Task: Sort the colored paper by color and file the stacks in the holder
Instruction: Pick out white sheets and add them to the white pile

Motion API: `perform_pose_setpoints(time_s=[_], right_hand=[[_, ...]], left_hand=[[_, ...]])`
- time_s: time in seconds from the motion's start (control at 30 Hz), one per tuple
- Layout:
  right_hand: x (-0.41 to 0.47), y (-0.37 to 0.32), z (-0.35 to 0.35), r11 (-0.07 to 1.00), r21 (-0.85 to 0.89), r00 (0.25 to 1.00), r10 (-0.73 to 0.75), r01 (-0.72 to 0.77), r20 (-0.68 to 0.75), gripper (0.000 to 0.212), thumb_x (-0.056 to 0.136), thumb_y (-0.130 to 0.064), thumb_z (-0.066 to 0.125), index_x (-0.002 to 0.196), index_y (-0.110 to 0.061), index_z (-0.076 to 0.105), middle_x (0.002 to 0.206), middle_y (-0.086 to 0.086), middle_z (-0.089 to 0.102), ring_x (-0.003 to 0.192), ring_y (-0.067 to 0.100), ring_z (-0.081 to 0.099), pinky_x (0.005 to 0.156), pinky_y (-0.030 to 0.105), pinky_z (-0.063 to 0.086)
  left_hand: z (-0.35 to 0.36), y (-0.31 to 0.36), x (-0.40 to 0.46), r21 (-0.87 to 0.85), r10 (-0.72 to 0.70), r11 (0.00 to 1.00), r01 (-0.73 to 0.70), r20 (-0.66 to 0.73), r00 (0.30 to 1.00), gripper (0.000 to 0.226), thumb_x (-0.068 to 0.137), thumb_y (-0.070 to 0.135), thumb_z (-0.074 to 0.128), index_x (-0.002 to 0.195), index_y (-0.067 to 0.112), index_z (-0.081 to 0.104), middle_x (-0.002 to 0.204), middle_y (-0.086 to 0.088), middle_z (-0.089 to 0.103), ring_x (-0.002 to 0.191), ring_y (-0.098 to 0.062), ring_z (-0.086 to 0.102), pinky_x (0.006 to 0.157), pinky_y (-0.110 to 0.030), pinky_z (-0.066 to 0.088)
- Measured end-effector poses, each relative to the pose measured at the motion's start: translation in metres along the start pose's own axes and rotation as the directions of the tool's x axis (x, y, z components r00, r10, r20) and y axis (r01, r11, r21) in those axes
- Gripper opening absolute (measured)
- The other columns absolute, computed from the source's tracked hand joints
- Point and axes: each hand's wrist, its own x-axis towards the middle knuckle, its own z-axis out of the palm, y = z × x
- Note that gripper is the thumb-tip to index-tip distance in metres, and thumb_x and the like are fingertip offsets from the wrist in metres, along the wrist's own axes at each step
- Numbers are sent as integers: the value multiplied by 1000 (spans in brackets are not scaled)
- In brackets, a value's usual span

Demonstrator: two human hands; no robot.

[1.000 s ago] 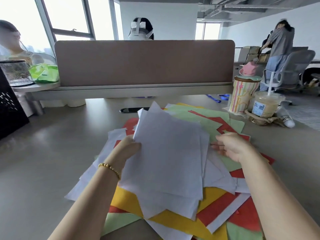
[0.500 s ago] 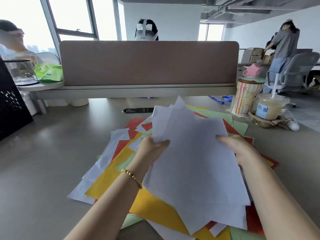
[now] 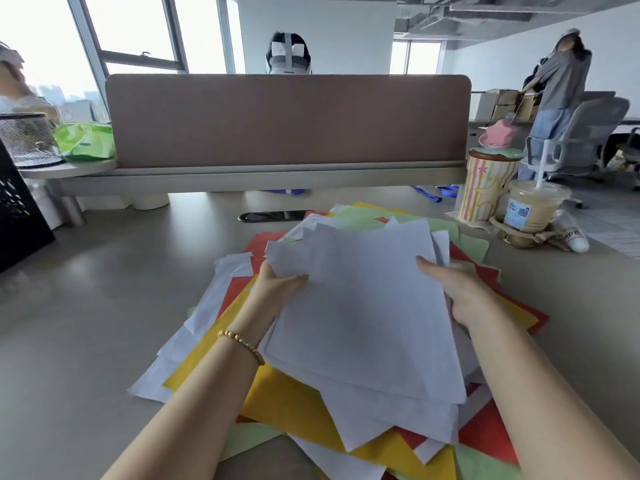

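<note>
White sheets (image 3: 367, 317) came together since a second earlier: your left hand (image 3: 277, 285) and right hand (image 3: 457, 289) gripped the stack's sides above the mixed pile (image 3: 304, 410) on the surface (image 3: 104, 306); squaring looked next.

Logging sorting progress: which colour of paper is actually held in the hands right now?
The white sheets: the left hand and right hand grip that stack by its sides, while the yellow paper, red paper and green paper lie loose on the desk.

White sheets (image 3: 363, 306) over yellow, red, lt-green paper pile (image 3: 294, 407); striped star-print cup (image 3: 483, 188).
</note>
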Motion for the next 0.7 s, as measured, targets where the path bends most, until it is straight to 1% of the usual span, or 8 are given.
perform_pose_setpoints(time_s=[0.13,0.27,0.33,0.43,0.47,0.57,0.63,0.7], right_hand=[[-15,0,6,957,-273,973,-28,92,231,21,89,-20,63,108,-10,63,87,2,67,74,15,63,62,24,47],[-24,-2,16,910,-388,971,-57,146,233,17,91,-31,59,89,-15,61,84,1,65,71,14,60,62,22,45],[-24,-1,19,918,-352,972,-117,184,203,17,91,-25,59,96,-10,65,93,7,69,79,22,64,73,28,49],[-29,-6,24,949,-234,971,-178,213,161,14,91,-20,59,102,-12,64,112,13,67,92,25,63,91,35,48],[-32,-12,28,956,-200,973,-193,215,125,17,92,-24,58,105,-14,63,115,13,66,94,25,63,93,35,47],[-42,-37,40,926,-209,946,-323,315,-8,49,95,-42,46,124,-3,53,116,5,57,101,24,55,87,29,42],[-54,-60,46,884,-191,892,-446,426,-71,47,95,-44,45,115,-3,57,112,15,61,95,25,55,71,26,37],[-66,-80,47,830,-117,827,-555,545,-89,32,93,-41,53,92,-11,64,95,10,66,95,26,62,65,26,42]], left_hand=[[-15,0,3,111,-208,976,187,236,949,24,92,27,56,110,12,64,102,-4,70,85,-14,69,75,-22,54],[-11,2,4,454,-201,886,99,183,962,44,75,38,66,109,9,63,109,-12,67,101,-32,63,96,-45,48],[-7,6,1,363,-126,929,72,127,984,33,85,27,61,109,4,62,97,-13,67,90,-31,65,87,-39,53],[-12,20,0,38,-37,999,35,32,999,21,99,16,44,93,9,63,78,-2,66,59,-9,66,57,-17,53],[-14,31,-3,19,2,1000,-2,6,1000,26,100,24,40,93,15,63,81,0,69,62,-5,67,60,-16,54],[-21,67,-3,145,78,987,-67,-66,995,45,99,47,28,124,22,56,124,0,60,112,-13,58,98,-27,44],[-30,94,-5,80,148,987,-141,-101,984,46,99,49,29,127,23,53,125,3,58,112,-14,56,92,-24,47],[-41,113,-4,-13,192,981,-194,-110,975,55,91,62,36,127,26,56,124,6,60,110,-14,58,85,-20,51]])
